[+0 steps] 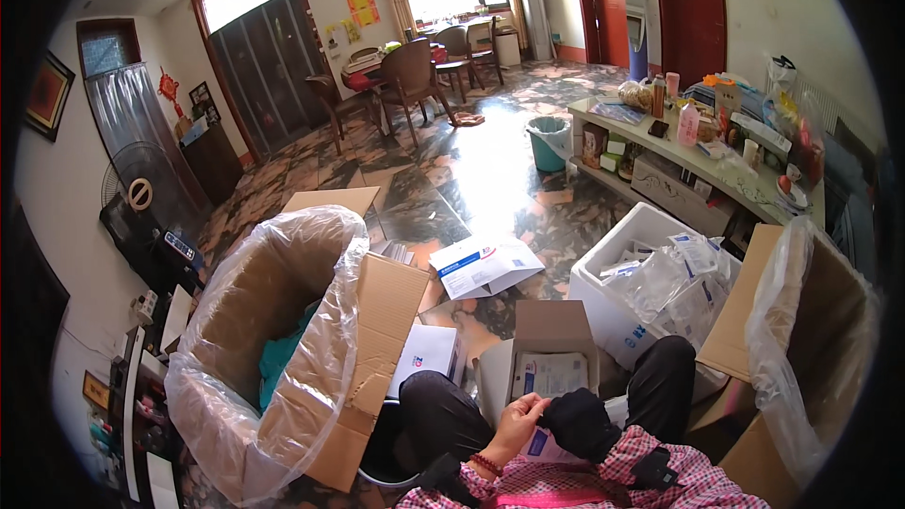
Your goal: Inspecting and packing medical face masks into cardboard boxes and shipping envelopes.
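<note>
My left hand (515, 428), bare with a red bead bracelet (487, 465), is closed, thumb and fingers pinched together. Its fingertips meet my right hand (577, 422), which wears a black glove and has its fingers curled in. What sits between the fingertips is too small to make out. Below the hands is a white packet with blue print (544, 446); whether a hand grips it is unclear. Just beyond stands an opened small cardboard box (553, 318) between my knees, with flat white printed packets (558, 373) inside.
On my left stands a large plastic-lined carton (325, 349) with teal material inside. At right are a white foam box (603, 311) full of clear packets and another lined carton (773, 339). White printed boxes (485, 264) lie ahead. Farther off are a green bin (547, 146) and a cluttered low cabinet (679, 155).
</note>
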The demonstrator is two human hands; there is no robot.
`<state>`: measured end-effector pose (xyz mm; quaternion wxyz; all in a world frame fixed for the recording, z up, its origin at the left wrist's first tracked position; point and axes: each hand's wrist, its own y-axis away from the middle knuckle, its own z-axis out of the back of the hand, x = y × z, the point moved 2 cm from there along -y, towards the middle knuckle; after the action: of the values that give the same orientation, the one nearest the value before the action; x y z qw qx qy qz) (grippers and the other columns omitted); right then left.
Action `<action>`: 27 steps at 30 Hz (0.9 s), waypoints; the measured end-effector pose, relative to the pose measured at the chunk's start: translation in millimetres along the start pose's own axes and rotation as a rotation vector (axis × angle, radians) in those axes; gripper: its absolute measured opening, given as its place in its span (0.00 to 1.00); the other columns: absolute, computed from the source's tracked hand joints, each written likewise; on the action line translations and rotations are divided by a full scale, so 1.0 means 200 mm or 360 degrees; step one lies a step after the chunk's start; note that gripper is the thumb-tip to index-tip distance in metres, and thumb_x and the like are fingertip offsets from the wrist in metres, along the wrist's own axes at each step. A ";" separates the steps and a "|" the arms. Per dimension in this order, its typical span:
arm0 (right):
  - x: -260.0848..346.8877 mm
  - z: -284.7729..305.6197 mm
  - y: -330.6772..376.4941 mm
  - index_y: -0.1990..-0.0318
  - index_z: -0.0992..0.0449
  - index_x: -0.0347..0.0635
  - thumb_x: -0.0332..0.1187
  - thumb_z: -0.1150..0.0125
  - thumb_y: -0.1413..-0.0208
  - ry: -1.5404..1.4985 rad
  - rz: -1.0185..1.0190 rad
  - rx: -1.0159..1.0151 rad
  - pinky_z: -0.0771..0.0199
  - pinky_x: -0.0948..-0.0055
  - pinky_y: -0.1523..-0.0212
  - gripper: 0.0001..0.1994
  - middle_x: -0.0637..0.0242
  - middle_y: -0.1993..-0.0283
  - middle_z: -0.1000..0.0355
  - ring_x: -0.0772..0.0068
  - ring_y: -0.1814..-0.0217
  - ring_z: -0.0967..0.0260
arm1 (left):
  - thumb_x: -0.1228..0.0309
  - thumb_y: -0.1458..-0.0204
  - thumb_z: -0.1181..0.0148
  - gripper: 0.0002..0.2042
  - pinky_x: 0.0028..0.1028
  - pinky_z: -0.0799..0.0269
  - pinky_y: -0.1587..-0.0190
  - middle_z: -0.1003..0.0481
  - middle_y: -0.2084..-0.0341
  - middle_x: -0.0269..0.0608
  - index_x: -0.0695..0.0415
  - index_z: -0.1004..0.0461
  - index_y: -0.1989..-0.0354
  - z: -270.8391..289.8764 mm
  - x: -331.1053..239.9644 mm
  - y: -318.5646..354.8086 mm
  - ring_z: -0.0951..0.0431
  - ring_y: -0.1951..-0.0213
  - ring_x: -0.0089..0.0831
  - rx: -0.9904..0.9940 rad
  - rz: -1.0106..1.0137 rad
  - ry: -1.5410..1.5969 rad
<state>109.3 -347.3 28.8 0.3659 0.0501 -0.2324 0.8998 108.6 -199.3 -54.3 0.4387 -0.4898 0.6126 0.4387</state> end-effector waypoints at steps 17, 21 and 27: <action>0.04 0.05 0.16 0.76 0.24 0.49 0.39 0.36 0.53 0.0268 -0.0060 -0.0114 0.35 0.59 0.73 0.07 0.64 0.79 0.31 0.60 0.75 0.29 | 0.54 0.36 0.47 0.22 0.30 0.38 0.73 0.36 0.84 0.38 0.63 0.26 0.74 -0.10 0.05 -0.05 0.36 0.77 0.22 -0.0326 -0.0093 -0.0554; -0.02 0.09 0.13 0.73 0.23 0.45 0.38 0.34 0.51 0.0100 -0.0273 -0.0265 0.35 0.57 0.66 0.08 0.60 0.75 0.30 0.56 0.70 0.30 | 0.57 0.37 0.43 0.21 0.25 0.45 0.77 0.39 0.84 0.23 0.57 0.30 0.79 -0.07 -0.16 -0.01 0.41 0.77 0.14 0.0059 0.0314 -0.0217; -0.07 0.06 0.10 0.68 0.21 0.43 0.40 0.36 0.46 -0.0337 -0.0540 -0.0114 0.28 0.59 0.70 0.10 0.55 0.72 0.26 0.51 0.69 0.25 | 0.70 0.40 0.41 0.12 0.25 0.38 0.73 0.32 0.83 0.33 0.67 0.25 0.72 -0.09 -0.18 0.03 0.37 0.76 0.17 -0.0070 -0.0364 -0.0920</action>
<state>106.0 -374.4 28.5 0.4873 0.1698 -0.2896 0.8061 105.6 -209.1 -14.6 0.6305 -0.4198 0.3937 0.5209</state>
